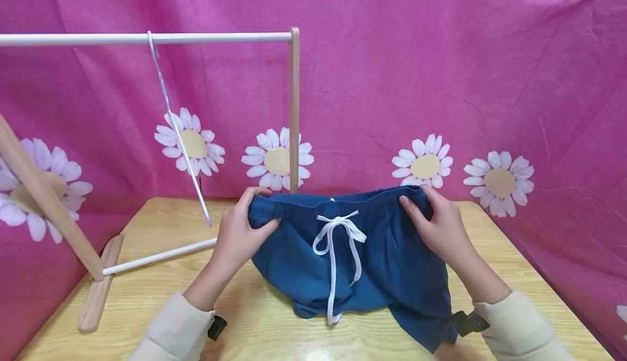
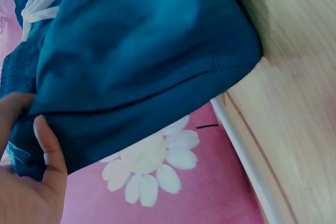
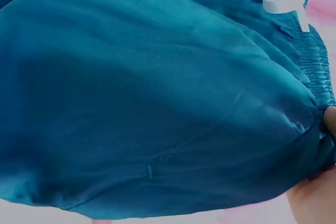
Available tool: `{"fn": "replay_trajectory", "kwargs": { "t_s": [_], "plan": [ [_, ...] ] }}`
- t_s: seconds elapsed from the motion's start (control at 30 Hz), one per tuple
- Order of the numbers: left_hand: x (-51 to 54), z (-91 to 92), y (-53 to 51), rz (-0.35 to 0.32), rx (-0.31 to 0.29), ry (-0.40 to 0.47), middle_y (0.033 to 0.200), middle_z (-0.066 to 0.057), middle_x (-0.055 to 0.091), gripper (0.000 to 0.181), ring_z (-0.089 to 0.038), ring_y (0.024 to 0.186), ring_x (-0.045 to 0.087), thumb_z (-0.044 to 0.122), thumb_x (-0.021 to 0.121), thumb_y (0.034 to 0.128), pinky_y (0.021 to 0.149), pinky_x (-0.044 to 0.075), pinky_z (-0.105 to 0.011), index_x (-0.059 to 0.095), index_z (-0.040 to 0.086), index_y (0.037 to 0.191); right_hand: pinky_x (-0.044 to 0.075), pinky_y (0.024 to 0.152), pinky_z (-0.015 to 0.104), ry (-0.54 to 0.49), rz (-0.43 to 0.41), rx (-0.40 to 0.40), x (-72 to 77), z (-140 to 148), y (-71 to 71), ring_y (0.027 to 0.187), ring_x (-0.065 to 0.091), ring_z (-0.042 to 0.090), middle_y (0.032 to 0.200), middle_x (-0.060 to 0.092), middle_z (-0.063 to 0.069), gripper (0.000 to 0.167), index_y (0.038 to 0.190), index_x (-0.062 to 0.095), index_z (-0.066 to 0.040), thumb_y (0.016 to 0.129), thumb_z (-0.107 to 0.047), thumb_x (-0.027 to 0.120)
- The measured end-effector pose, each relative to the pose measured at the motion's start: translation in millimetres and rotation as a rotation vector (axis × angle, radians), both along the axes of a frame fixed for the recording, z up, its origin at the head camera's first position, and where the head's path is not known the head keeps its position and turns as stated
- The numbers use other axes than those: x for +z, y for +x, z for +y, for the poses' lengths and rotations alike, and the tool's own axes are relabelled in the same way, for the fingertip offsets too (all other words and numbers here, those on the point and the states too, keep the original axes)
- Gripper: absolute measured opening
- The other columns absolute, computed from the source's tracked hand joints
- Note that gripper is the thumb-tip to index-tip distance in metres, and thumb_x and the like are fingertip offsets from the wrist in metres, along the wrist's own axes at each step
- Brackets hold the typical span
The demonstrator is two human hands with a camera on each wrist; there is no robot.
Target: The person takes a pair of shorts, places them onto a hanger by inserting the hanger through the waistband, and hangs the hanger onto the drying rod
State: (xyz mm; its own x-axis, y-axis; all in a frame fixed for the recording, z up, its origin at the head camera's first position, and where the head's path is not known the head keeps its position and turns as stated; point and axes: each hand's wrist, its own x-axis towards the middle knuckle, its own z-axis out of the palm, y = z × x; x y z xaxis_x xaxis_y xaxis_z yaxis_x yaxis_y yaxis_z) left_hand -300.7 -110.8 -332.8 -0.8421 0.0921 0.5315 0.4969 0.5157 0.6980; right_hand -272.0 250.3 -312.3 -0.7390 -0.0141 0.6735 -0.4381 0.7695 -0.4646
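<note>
Hands (image 1: 243,227) (image 1: 443,225) at opposite ends of the waistband (image 1: 382,203), blue shorts (image 1: 392,260) between.

Head view, both wrist views: no text, label, brand, number or sign legible.

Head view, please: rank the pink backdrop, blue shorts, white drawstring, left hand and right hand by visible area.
Largest to smallest, as they look:
1. Pink backdrop
2. Blue shorts
3. Left hand and right hand, too alike to rank
4. White drawstring, with only thin strands showing
</note>
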Motion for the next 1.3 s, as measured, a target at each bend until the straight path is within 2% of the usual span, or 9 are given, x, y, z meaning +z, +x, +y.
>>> {"fn": "replay_trajectory", "kwargs": {
  "t_s": [0.17,0.43,0.57,0.67,0.73,0.87,1.0,1.1,1.3],
  "plan": [
    [-4.5,-6.3,0.1,-0.055,-0.022,-0.026,0.125,-0.015,0.069,0.062,-0.035,0.110,0.066,0.012,0.086,0.0785,0.091,0.056,-0.054,0.054,0.013,0.132,0.042,0.059,0.027,-0.005,-0.038,0.000,-5.1,0.2,1.5,0.066,0.048,0.020,0.068,0.049,0.004,0.014,0.094,0.061,-0.003,0.096,-0.013,0.070],
    [-11.4,-10.1,1.0,-0.088,-0.035,-0.112,0.116,-0.014,0.072,0.072,-0.032,0.103,0.068,0.024,0.089,0.0762,0.087,0.056,-0.051,0.050,0.013,0.136,0.051,0.072,0.035,-0.005,-0.098,0.004,-9.6,-1.8,3.1,0.080,0.059,0.025,0.085,0.067,0.011,0.017,0.106,0.065,-0.002,0.098,-0.017,0.068],
    [-12.9,-13.7,1.0,-0.110,-0.129,-0.148,0.126,-0.018,0.066,0.086,-0.035,0.109,0.066,0.022,0.093,0.0732,0.085,0.059,-0.047,0.042,0.015,0.142,0.051,0.072,0.034,-0.007,-0.104,-0.008,-11.5,1.3,3.0,0.081,0.058,0.026,0.088,0.068,0.013,0.020,0.109,0.065,-0.001,0.099,-0.017,0.067],
    [-14.7,-15.9,0.3,-0.115,-0.213,-0.147,0.129,-0.020,0.062,0.086,-0.037,0.106,0.067,0.006,0.091,0.0732,0.077,0.061,-0.044,0.039,0.013,0.141,0.050,0.071,0.029,-0.014,-0.099,-0.017,-12.0,4.1,2.7,0.081,0.058,0.027,0.089,0.068,0.015,0.020,0.110,0.064,0.000,0.099,-0.017,0.066],
    [-16.2,-16.3,-0.3,-0.080,-0.229,-0.144,0.126,-0.021,0.063,0.080,-0.036,0.104,0.068,-0.004,0.086,0.0750,0.079,0.061,-0.045,0.040,0.011,0.138,0.049,0.070,0.027,-0.019,-0.097,-0.019,-12.1,5.4,2.6,0.082,0.057,0.027,0.088,0.068,0.015,0.020,0.109,0.064,0.000,0.100,-0.018,0.066],
    [-17.9,-14.9,-0.7,-0.011,-0.179,-0.130,0.117,-0.018,0.069,0.071,-0.033,0.102,0.068,-0.010,0.081,0.0779,0.087,0.058,-0.050,0.042,0.009,0.135,0.046,0.068,0.025,-0.025,-0.094,-0.021,-11.6,5.1,3.1,0.079,0.054,0.024,0.082,0.064,0.011,0.018,0.105,0.064,-0.001,0.100,-0.018,0.066],
    [-15.0,-12.0,-0.4,-0.023,-0.160,-0.043,0.121,-0.020,0.066,0.075,-0.036,0.106,0.067,-0.012,0.077,0.0798,0.078,0.061,-0.046,0.039,0.011,0.140,0.044,0.066,0.024,-0.042,-0.069,-0.025,-7.5,3.3,4.5,0.076,0.052,0.020,0.076,0.057,0.007,0.017,0.102,0.064,-0.002,0.099,-0.019,0.067],
    [-11.1,-10.1,-0.8,0.000,-0.115,0.010,0.122,-0.021,0.066,0.077,-0.036,0.106,0.068,-0.012,0.079,0.0794,0.075,0.061,-0.045,0.038,0.010,0.142,0.043,0.066,0.020,-0.062,-0.038,-0.023,-1.3,2.8,5.7,0.075,0.051,0.016,0.076,0.056,0.007,0.018,0.104,0.065,-0.002,0.099,-0.019,0.067],
    [-0.2,-7.2,-5.5,0.085,0.016,0.105,0.090,-0.014,0.071,0.074,-0.028,0.084,0.069,-0.005,0.084,0.0775,0.077,0.059,-0.046,0.044,0.009,0.137,0.044,0.074,0.009,-0.110,0.011,-0.015,16.2,1.9,7.8,0.080,0.053,0.009,0.090,0.066,0.011,0.023,0.111,0.065,0.000,0.101,-0.021,0.065]
  ]
}}
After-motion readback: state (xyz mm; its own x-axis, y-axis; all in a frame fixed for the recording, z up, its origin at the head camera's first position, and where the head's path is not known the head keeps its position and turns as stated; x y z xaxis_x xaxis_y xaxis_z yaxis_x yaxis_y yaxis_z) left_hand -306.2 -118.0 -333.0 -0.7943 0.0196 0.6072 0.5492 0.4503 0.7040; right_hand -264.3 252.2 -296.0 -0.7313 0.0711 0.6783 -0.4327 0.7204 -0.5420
